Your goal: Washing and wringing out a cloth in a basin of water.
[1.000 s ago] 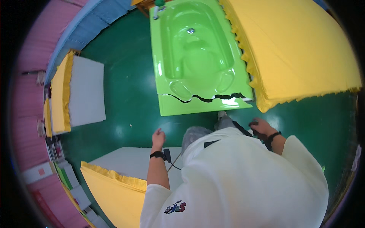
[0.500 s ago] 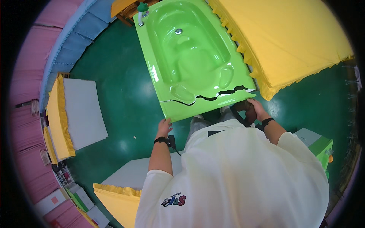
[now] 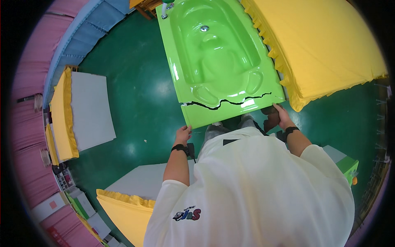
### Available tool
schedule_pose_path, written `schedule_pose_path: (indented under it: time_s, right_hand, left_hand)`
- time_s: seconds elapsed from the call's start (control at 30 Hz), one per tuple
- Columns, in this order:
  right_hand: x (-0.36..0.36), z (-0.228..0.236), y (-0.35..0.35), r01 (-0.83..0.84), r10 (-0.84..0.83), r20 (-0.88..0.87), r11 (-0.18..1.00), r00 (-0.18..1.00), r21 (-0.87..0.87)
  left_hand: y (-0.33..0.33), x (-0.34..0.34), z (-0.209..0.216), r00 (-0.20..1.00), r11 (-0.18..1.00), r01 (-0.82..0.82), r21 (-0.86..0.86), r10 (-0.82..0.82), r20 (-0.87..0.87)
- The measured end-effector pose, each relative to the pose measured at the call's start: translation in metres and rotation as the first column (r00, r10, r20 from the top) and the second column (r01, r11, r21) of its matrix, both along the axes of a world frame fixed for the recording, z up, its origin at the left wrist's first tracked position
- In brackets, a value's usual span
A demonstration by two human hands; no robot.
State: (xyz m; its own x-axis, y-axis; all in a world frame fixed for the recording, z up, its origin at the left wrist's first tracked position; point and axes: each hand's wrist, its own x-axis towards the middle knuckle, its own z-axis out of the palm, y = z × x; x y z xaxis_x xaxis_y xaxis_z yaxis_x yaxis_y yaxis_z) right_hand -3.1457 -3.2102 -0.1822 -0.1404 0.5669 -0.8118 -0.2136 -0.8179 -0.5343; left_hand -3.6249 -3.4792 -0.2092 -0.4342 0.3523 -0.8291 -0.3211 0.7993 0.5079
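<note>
A glossy green bathtub (image 3: pixel 214 61) with a moulded seat lies in front of me, a jagged dark crack running across its near rim. The broken-off rim piece (image 3: pixel 234 110) is a long green strip lying along that crack, close against the tub. At its left corner my left hand (image 3: pixel 184 133) is closed on the edge. My right hand (image 3: pixel 283 118) grips its right corner, thumb near the top and the other fingers partly hidden below. The gap is narrow, and a pale broken edge shows at its left end.
A yellow-covered bed (image 3: pixel 329 49) stands close along the tub's right side. On the left is a grey-white panel with yellow frilled cloth (image 3: pixel 92 111), and another yellow-covered piece (image 3: pixel 123 214) is behind my left arm. Green floor (image 3: pixel 135 90) lies between, with a wooden stool (image 3: pixel 144 6) by the tub's far end.
The rim piece has shifted against the tub: the gap has narrowed at the right and middle and opened a little at the left. Both hands keep their hold. The view has shifted slightly.
</note>
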Motion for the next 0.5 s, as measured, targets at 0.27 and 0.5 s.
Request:
schedule_pose_path:
  time_s: [0.27, 0.5]
  right_hand:
    - [-0.002, -0.011, 0.0, 0.041, -0.048, -0.141, 0.998, 0.989, -0.053]
    - [-0.015, 0.0, -0.002, 0.112, -0.11, -0.141, 0.994, 0.984, 0.003]
  left_hand:
    - [-0.005, 0.002, 0.0, 0.998, 0.999, -0.037, 0.027, 0.035, 0.055]
    - [-0.014, 0.002, 0.002, 0.999, 0.993, -0.034, 0.113, 0.031, 0.028]
